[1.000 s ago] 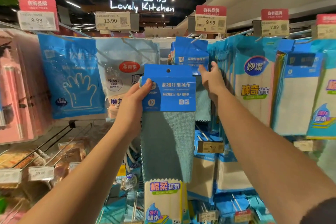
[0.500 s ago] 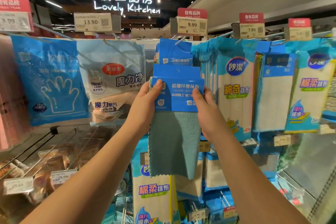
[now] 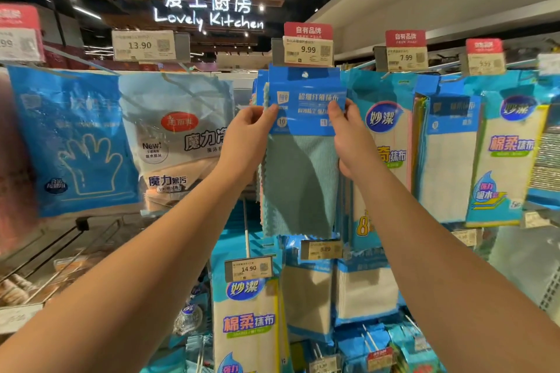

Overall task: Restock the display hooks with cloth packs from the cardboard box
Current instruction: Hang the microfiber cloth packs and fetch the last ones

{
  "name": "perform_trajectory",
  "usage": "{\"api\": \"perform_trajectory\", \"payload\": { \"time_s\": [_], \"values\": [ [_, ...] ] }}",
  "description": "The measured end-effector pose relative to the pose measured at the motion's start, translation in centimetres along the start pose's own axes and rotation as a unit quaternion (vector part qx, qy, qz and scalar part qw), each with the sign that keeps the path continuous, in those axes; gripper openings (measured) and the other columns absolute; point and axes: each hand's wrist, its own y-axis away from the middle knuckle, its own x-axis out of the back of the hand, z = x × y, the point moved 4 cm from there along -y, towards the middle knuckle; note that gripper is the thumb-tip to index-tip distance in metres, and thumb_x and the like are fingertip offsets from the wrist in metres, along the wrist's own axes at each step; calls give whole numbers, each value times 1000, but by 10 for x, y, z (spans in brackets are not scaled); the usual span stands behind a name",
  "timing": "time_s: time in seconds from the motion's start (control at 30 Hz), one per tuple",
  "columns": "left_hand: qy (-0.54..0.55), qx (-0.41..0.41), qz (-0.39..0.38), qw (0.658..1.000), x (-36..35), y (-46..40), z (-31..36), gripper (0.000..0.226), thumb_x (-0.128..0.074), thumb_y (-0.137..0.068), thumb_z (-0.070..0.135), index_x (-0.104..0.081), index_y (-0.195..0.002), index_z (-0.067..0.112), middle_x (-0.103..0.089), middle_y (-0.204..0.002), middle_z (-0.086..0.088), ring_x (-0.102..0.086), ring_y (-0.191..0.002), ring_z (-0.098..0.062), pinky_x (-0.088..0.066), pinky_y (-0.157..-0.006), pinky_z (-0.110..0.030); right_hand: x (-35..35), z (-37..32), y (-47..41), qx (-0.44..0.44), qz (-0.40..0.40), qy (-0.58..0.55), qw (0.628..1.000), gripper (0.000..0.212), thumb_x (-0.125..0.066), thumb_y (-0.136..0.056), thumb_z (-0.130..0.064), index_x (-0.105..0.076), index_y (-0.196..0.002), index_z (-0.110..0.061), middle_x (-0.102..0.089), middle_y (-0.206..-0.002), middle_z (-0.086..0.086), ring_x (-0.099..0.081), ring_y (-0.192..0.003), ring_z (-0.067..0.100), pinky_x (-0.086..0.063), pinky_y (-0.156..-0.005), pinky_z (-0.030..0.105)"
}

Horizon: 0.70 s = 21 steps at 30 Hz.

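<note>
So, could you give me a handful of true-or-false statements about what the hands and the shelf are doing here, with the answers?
1. Both hands pinch the same cloth pack. True: the left hand holds its left edge, the right hand its right edge.
2. The cloth hanging from the pack's blue header card is pink. False: it is teal.
3. The price tag right above the pack reads 9.99. True.
4. The glove pack hangs to the right of the hands. False: it hangs to their left.
5. The right hand is empty. False: it pinches the header card.
</note>
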Motion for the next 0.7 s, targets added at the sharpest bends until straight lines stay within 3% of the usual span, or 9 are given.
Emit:
{"api": "perform_trajectory", "payload": {
  "time_s": [0.07,0.17,0.3,0.47,0.6,0.7],
  "values": [
    [11,-3,9,1000,-1,-6,3,34,-57,-97,52,-65,-111,22,-72,-106,2,-68,-100,-18,-55,-92,-44,-1,-2,-10,4,-6,4,1000,13,-44,-105,-29,-51,-116,-26,-66,-111,-6,-66,-100,6,-54,-90,28],
    [29,-4,21,999,-1,-15,4,34,-59,-95,53,-65,-107,22,-73,-104,2,-69,-99,-17,-56,-94,-48,-4,-5,-21,1,-21,4,1000,14,-45,-105,-29,-52,-116,-23,-67,-108,-4,-68,-95,6,-56,-84,27],
    [34,18,31,999,-2,-25,-2,27,-59,-95,50,-64,-100,24,-72,-103,0,-70,-98,-19,-57,-93,-47,-6,-3,-34,-23,-31,20,999,20,-45,-105,-31,-52,-120,-20,-69,-110,1,-70,-101,17,-57,-89,36],
    [-8,24,42,999,-6,-39,-17,30,-57,-96,49,-64,-101,20,-70,-101,-2,-66,-95,-20,-53,-85,-40,-6,11,-48,-49,-30,76,995,25,-44,-105,-36,-49,-124,-20,-68,-105,-1,-69,-94,14,-58,-85,35],
    [-37,31,48,998,-11,-59,-27,33,-56,-98,47,-63,-108,16,-70,-103,-4,-64,-89,-19,-52,-77,-38,-8,23,-64,-36,-6,191,981,38,-43,-103,-43,-46,-132,-18,-65,-113,0,-64,-105,20,-51,-95,41],
    [-66,47,52,995,-12,-74,-36,34,-55,-99,45,-62,-110,14,-70,-106,-8,-61,-85,-23,-47,-73,-36,-13,29,-73,-41,-1,225,974,41,-40,-104,-40,-42,-136,-14,-62,-119,4,-60,-100,19,-49,-82,34]
  ]
}}
